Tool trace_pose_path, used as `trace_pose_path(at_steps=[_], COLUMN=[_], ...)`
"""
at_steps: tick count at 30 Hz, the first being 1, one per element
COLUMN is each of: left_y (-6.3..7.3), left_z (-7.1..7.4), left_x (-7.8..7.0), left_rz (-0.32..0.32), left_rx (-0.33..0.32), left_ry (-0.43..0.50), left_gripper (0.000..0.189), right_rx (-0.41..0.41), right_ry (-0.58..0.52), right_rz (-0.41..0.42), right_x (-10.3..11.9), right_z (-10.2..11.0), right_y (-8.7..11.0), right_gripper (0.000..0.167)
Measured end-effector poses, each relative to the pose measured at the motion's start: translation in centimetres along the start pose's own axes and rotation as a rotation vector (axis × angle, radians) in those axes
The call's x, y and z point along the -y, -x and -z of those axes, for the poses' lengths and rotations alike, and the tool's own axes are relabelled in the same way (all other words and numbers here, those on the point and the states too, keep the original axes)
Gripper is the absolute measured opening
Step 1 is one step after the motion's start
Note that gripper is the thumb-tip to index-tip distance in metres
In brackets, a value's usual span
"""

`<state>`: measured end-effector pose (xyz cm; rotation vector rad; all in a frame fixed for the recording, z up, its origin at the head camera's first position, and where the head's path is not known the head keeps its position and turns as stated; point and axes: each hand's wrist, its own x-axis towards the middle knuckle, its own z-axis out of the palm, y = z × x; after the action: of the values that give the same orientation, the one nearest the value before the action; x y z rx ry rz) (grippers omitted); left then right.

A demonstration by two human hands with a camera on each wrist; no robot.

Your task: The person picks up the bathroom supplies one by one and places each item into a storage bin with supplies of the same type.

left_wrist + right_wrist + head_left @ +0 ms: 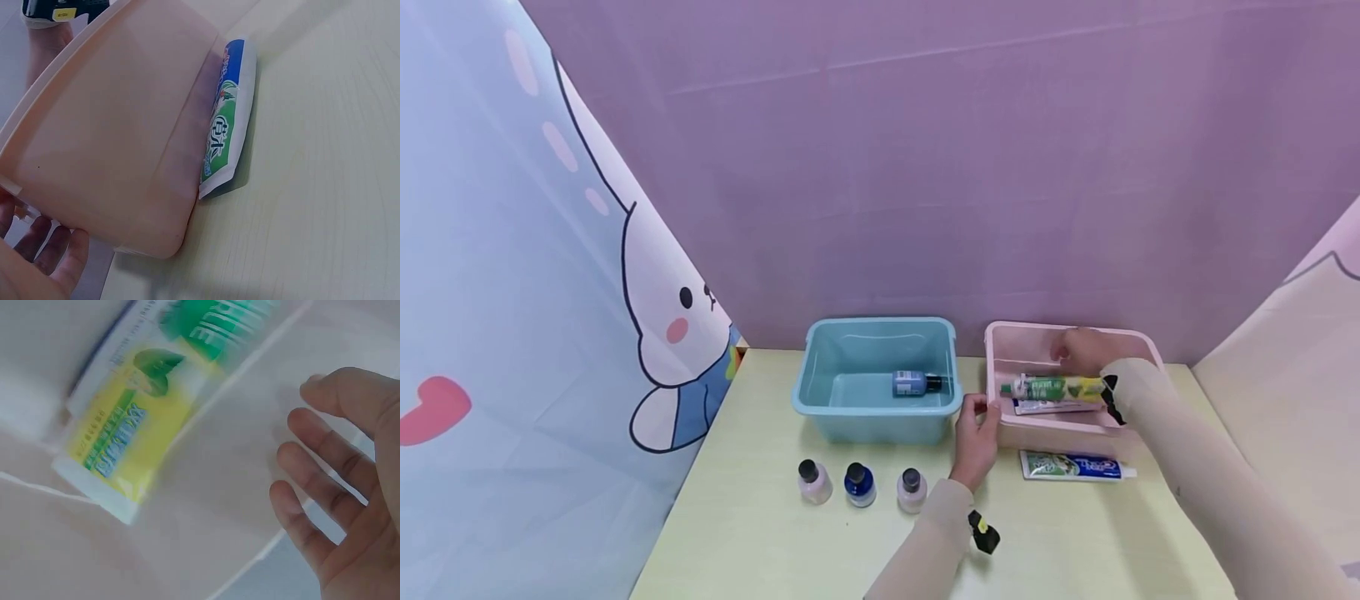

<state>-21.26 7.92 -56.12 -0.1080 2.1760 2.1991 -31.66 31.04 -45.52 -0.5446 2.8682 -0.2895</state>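
My left hand (976,437) grips the pink plastic bin (1060,433) at its front left corner, fingers at the rim (9,184). Over the inside of that bin is my right hand (1082,350); in the right wrist view its fingers (319,469) are spread and loosely bent, with nothing between them. Apart from those fingers, a green and yellow toothpaste tube (1056,388) appears slightly blurred in the bin. Beneath it a white tube (1052,407) partly shows. One blue, green and white toothpaste tube (1071,467) lies on the table along the bin's front wall.
Left of the pink bin stands a blue bin (876,423) with a blue bottle (910,383) lying inside. Before it on the table (760,533) are a pale pink bottle (815,483), a dark blue bottle (860,486) and another pale bottle (912,492). A purple curtain (925,167) hangs behind.
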Motion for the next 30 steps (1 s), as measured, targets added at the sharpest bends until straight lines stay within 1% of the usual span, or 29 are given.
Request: trace_pose_path(at_steps=[3,8,10,15,17,19,21,24,26,28,30], left_y=[0.0,0.0,0.0,0.0,0.1,0.1,0.1,0.1,0.1,0.0,0.0], left_z=[0.0,0.0,0.0,0.0,0.0,0.1,0.2,0.2,0.2,0.2,0.1], left_x=[0.0,0.1,0.1,0.1,0.1,0.1,0.1,0.1,0.1,0.1,0.1], left_rz=[0.001,0.01,0.006,0.003,0.005,0.003,0.003,-0.002,-0.003,-0.007,-0.006], left_rx=[0.003,0.01,0.011,0.01,0.011,0.012,0.012,0.013,0.013,0.016,0.018], left_ry=[-0.002,0.003,0.009,0.006,0.003,0.006,0.011,0.022,0.023,0.023,0.02], left_gripper=[0.017,0.021,0.02,0.014,0.014,0.015,0.018,0.022,0.022,0.02,0.019], right_rx=[0.019,0.043,0.033,-0.024,-0.051,-0.087,-0.147,-0.279,-0.36,-0.408,-0.446], right_ry=[-0.026,0.016,0.019,-0.066,-0.084,-0.096,-0.076,-0.021,0.016,0.002,-0.037], right_rz=[-0.018,-0.031,-0.033,-0.045,-0.04,-0.017,0.016,0.065,0.093,0.109,0.122], right_x=[0.8,1.3,0.9,0.5,0.8,1.2,1.6,2.0,2.3,2.5,2.6], right_z=[0.8,1.3,1.1,1.0,1.2,1.2,0.9,-0.1,-0.9,-1.8,-2.8], right_y=[0.3,1.1,1.1,1.6,2.1,2.8,3.5,4.9,5.8,6.9,7.9], right_gripper=[0.023,0.024,0.024,0.022,0.022,0.022,0.019,0.011,0.009,0.01,0.013])
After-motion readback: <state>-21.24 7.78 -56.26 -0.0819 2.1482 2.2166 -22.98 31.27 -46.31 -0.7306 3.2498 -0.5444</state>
